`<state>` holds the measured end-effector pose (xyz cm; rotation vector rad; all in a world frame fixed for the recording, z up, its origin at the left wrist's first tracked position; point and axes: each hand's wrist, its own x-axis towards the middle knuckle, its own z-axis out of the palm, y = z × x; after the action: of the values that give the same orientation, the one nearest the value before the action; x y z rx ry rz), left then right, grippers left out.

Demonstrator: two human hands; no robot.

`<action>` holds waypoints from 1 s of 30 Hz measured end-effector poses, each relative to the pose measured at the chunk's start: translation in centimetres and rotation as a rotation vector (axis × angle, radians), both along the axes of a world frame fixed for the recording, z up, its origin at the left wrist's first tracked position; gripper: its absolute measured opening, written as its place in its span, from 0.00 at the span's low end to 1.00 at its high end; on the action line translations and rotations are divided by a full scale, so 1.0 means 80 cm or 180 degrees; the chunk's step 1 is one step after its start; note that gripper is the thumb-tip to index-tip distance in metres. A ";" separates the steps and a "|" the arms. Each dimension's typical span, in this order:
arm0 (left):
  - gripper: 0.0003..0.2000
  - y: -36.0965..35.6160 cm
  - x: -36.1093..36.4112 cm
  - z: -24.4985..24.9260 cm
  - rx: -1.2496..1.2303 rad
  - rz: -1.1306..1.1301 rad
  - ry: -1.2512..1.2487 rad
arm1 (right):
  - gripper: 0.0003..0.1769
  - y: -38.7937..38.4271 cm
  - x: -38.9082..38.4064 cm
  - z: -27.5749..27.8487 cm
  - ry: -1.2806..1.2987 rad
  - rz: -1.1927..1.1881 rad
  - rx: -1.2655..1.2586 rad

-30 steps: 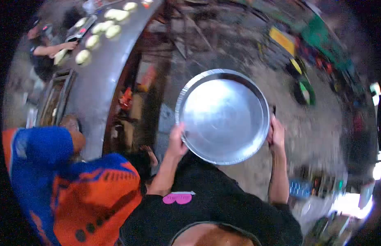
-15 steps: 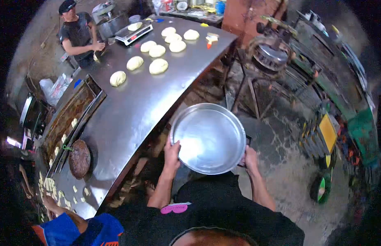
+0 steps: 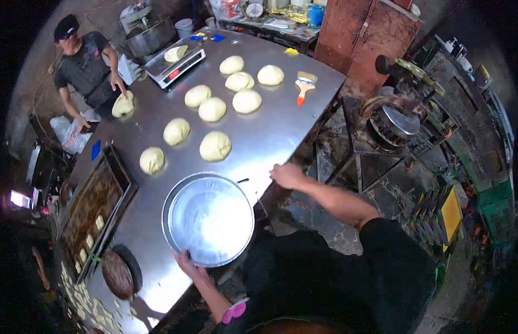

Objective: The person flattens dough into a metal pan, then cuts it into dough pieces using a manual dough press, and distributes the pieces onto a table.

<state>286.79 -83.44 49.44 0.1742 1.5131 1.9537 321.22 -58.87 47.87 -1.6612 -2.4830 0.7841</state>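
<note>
A large round metal pan is at the near edge of the steel table, overlapping it in this view. My left hand grips its lower-left rim, the thumb over the edge. Past the pan's right side juts a short dark bar, partly hidden beneath it. My right hand is off the pan, at the table's edge, its fingers curled together with nothing visible in them. Several dough balls sit just beyond the pan. Farther back lies a flat brush with an orange-tipped handle.
Across the table a person touches a dough ball near a digital scale. At left are a long tray with small dough pieces and a round brown object. A metal stand is at the right.
The pan has moved left from in front of my body to the table's edge. My right hand has let go of it and reached forward. The person opposite has a hand on dough.
</note>
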 end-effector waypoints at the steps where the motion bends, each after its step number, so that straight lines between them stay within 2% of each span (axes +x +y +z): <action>1: 0.31 0.012 0.002 0.013 -0.0167 0.0171 -0.0007 | 0.18 0.044 0.023 -0.009 -0.0025 -0.0268 0.0299; 3: 0.28 0.016 -0.049 -0.037 -0.0358 0.0485 0.0071 | 0.14 0.144 0.072 -0.020 -0.0578 -0.0915 0.0639; 4: 0.26 0.020 -0.056 -0.037 -0.0637 0.0484 0.0549 | 0.14 0.187 0.099 -0.029 -0.0828 -0.0919 0.0839; 7: 0.25 0.015 -0.101 -0.080 -0.1058 0.0553 0.1169 | 0.13 0.296 0.150 -0.046 -0.1395 -0.0949 0.1439; 8: 0.25 0.010 -0.115 -0.092 -0.1316 0.0624 0.1465 | 0.13 0.322 0.161 -0.050 -0.1399 -0.0918 0.1412; 9: 0.25 0.009 -0.123 -0.102 -0.1582 0.0699 0.1751 | 0.13 0.348 0.174 -0.055 -0.1710 -0.0447 0.2575; 10: 0.25 0.011 -0.122 -0.100 -0.1383 0.0945 0.1292 | 0.13 0.369 0.187 -0.061 -0.1969 0.0080 0.3720; 11: 0.24 0.010 -0.120 -0.095 -0.1795 0.0875 0.1647 | 0.13 0.388 0.199 -0.066 -0.1957 0.0152 0.3675; 13: 0.21 0.024 -0.088 -0.064 -0.1605 0.1072 0.1546 | 0.21 0.433 0.208 -0.068 -0.2082 0.0838 0.3255; 14: 0.21 0.020 -0.094 -0.076 -0.1647 0.1091 0.1558 | 0.20 0.452 0.205 -0.070 -0.2105 0.0534 0.2711; 16: 0.19 -0.004 -0.104 -0.104 -0.2462 0.0893 0.2407 | 0.19 0.471 0.185 0.001 -0.1545 -0.0158 0.0865; 17: 0.18 -0.001 -0.100 -0.093 -0.2531 0.0670 0.2275 | 0.18 0.470 0.175 0.029 -0.0574 -0.0726 0.1178; 18: 0.17 0.004 -0.103 -0.100 -0.2191 0.0867 0.1880 | 0.18 0.472 0.162 0.044 0.0433 -0.1208 0.1400; 19: 0.13 0.029 -0.088 -0.089 -0.1793 0.1147 0.1663 | 0.15 0.482 0.166 0.046 0.2007 -0.0719 0.1245; 20: 0.10 0.069 -0.061 -0.047 -0.1642 0.1337 0.0871 | 0.11 0.433 0.111 0.125 0.3606 -0.1143 -0.0319; 21: 0.08 0.034 -0.100 -0.095 -0.1684 0.0994 0.1339 | 0.10 0.422 0.087 0.123 0.4354 -0.1042 -0.0975; 22: 0.08 0.040 -0.109 -0.108 -0.1705 0.1256 0.1126 | 0.10 0.380 0.039 0.156 0.4607 -0.0799 -0.1516; 23: 0.08 0.064 -0.089 -0.065 -0.1815 0.1003 0.1785 | 0.08 0.344 -0.006 0.142 0.4269 -0.0326 -0.1805; 24: 0.11 0.062 -0.109 -0.083 -0.1882 0.1064 0.2062 | 0.06 0.308 -0.046 0.135 0.3967 0.0145 -0.1963; 25: 0.13 0.072 -0.117 -0.072 -0.1900 0.0899 0.1367 | 0.08 0.254 -0.090 0.125 0.3586 0.1148 -0.1908; 27: 0.15 0.081 -0.139 -0.107 -0.1739 0.0924 0.1978 | 0.12 0.146 -0.178 0.103 0.3038 0.3190 -0.1596; 28: 0.15 0.085 -0.137 -0.100 -0.1723 0.0858 0.1996 | 0.15 0.084 -0.216 0.155 0.0964 0.1802 -0.3622; 29: 0.15 0.092 -0.134 -0.089 -0.1680 0.0764 0.2023 | 0.15 0.059 -0.231 0.104 0.1497 0.3031 -0.2691; 30: 0.14 0.096 -0.132 -0.087 -0.1690 0.0801 0.2137 | 0.15 0.033 -0.246 0.053 0.2130 0.3885 -0.1436</action>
<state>276.25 -75.79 42.50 0.4556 2.5426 1.6691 301.56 -56.21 52.14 0.3733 -2.6086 1.6619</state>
